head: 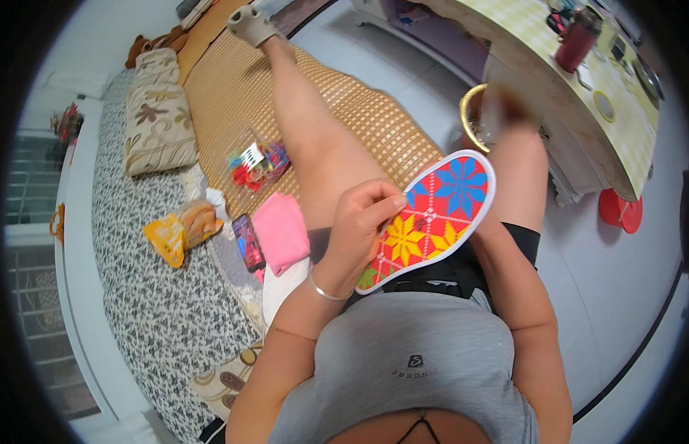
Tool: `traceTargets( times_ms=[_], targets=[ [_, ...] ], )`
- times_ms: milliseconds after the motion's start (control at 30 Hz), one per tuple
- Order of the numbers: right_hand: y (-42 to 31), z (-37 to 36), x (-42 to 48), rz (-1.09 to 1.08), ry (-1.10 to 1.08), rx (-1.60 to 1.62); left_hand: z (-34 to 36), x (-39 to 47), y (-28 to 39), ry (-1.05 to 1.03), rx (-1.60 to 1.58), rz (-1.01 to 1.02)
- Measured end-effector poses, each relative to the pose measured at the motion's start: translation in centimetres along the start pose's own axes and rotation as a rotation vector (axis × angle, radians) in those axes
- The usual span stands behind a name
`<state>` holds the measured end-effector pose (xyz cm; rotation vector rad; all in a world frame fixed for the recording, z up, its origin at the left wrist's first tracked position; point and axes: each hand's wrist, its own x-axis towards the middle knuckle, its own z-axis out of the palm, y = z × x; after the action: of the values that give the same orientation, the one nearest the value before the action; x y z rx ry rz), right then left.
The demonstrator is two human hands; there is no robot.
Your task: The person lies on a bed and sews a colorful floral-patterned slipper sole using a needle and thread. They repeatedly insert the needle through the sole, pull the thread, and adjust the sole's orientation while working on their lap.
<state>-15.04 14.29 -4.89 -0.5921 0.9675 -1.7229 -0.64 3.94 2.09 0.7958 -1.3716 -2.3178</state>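
Note:
An embroidered shoe insole (pixel 427 222) with red, blue and yellow star patterns and a white rim lies tilted above my lap. My left hand (pixel 366 213), a bangle at its wrist, curls over the insole's left edge, with thumb and forefinger closed at its patterned face. Whether a needle is between those fingertips is too small to tell. My right hand (pixel 485 221) supports the insole from beneath, mostly hidden behind it. Beside my left thigh are a pink cloth (pixel 281 233), a phone (pixel 248 242) with a lit screen, and a clear bag of coloured threads (pixel 259 166).
An opened yellow food packet (pixel 169 238) with bread lies on the patterned sheet (pixel 155 311). A woven mat (pixel 355 100) runs under my left leg. At right are a gold-rimmed bin (pixel 464 114), a cloth-covered table (pixel 627 133) with a dark red flask (pixel 578 44), and a red stool (pixel 616 211).

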Motion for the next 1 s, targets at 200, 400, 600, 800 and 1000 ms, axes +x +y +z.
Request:
traceTargets(
  times_ms=[200, 400, 600, 800, 1000],
  targets=[
    [-1.8, 2.4, 0.1, -0.080, 0.292, 0.055, -0.5, 0.8, -0.5, 0.037, -0.050, 0.080],
    [-4.2, 2.9, 0.0, -0.749, 0.483, -0.723, -1.9, 2.0, -0.5, 0.225, 0.048, 0.252],
    [-2.6, 4.3, 1.8, -0.921, 0.242, -1.087, 0.1, 2.1, -1.6, 0.192, 0.321, 0.406],
    [-2.8, 4.8, 1.7, -1.014, 0.156, -1.230, -0.1, 2.0, -1.9, 0.155, 0.398, 0.400],
    [-6.5, 8.4, -1.7, -0.617, 0.091, -0.399, -0.3, 3.6, -1.1, 0.325, 0.954, 0.849]
  ],
)
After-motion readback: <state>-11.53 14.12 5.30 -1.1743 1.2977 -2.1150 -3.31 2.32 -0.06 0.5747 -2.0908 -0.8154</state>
